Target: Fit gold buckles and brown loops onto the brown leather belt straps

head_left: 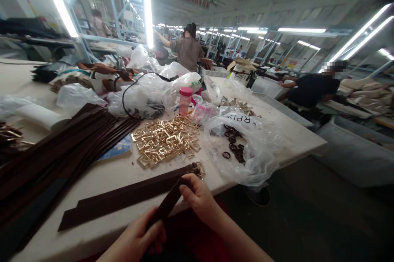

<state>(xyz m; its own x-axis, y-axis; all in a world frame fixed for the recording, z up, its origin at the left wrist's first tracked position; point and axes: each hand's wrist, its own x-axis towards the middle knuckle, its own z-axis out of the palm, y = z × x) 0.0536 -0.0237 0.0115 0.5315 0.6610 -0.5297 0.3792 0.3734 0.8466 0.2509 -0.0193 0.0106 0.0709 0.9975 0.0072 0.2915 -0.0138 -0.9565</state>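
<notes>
Between my two hands runs a dark brown leather belt strap (167, 206), held over the table's front edge. My left hand (144, 233) is closed around its lower part. The fingers and thumb of my right hand (197, 196) pinch its upper end, which bends over. Just beyond lie stacked brown belts (129, 191) with gold buckles (198, 168) at their right end. A heap of loose gold buckles (166, 139) sits behind them. Dark brown belt loops (235, 143) lie in an opened clear plastic bag (261, 151) to the right.
Long brown straps (61, 159) are piled on the left of the table, near a white roll (43, 116). A pink-lidded jar (184, 101) stands among plastic bags. A co-worker (189, 48) is behind the table, another person (317, 87) at right. Grey bins (353, 151) stand right.
</notes>
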